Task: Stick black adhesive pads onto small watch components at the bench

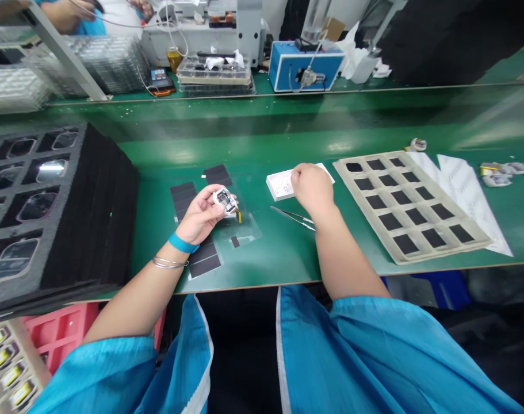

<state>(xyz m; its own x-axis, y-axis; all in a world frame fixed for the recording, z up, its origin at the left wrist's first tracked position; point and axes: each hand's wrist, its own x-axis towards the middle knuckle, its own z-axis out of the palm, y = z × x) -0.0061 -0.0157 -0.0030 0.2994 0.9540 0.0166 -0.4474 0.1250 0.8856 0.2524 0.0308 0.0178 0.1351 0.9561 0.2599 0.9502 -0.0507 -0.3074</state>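
Note:
My left hand (200, 215) grips a small white-rimmed electronic module (225, 200) with its circuitry facing up and a yellow flex tab hanging off one side. Over a shallow white box (279, 185) my right hand (312, 187) is closed, fingers bent down; whatever its fingertips pinch is hidden. Small bits lie in the box. Metal tweezers (294, 217) rest on the green bench just below that hand. Sheets of black adhesive pieces (205, 257) and a clear film (247, 230) lie under and around my left hand.
At right sits a beige tray (391, 241) with black pads in its pockets, beside white paper (473, 190) and wrapped parts (503, 172). A tall stack of black foam trays (110, 213) stands at left. Behind are a blue machine (305, 66) and another person's hand (143, 8).

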